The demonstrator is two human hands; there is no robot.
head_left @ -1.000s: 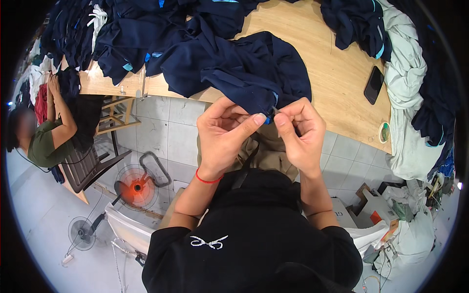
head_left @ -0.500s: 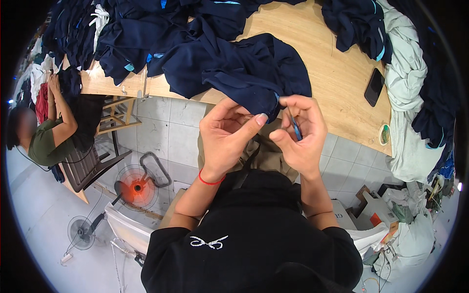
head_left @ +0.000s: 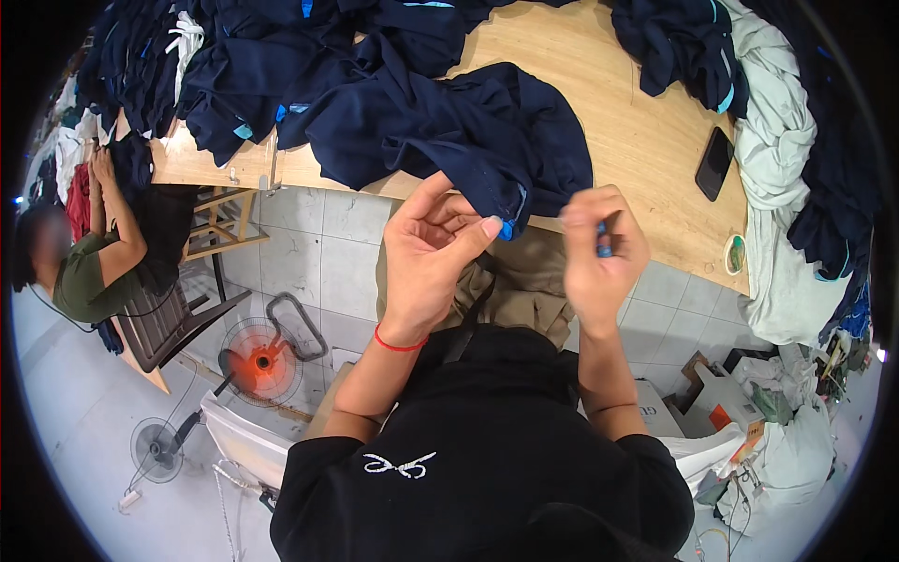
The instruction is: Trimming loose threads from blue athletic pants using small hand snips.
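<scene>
Two bare hands fill my view at the bench's (head_left: pixel 613 140) near edge, and the key relation for me is this: the hanging flap of one navy garment (head_left: pixel 449 131) ends at about two o'clock from the left hand (head_left: pixel 426 248) and ten o'clock from the right hand (head_left: pixel 604 260). That flap's long axis runs from ten o'clock to four, finishing in one bright blue tab (head_left: pixel 508 229). The left is nearer, its thumb and fingers pinching the flap beside the tab; the right, apart from it, curls around one small blue tool (head_left: pixel 604 247), too blurred for me to identify. The garment's bulk lies on the bench toward twelve. From the right hand, I count one phone (head_left: pixel 714 164) near two o'clock and one white-rimmed item (head_left: pixel 729 255) at three. Other navy garments (head_left: pixel 253 75) overlap beyond counting.
</scene>
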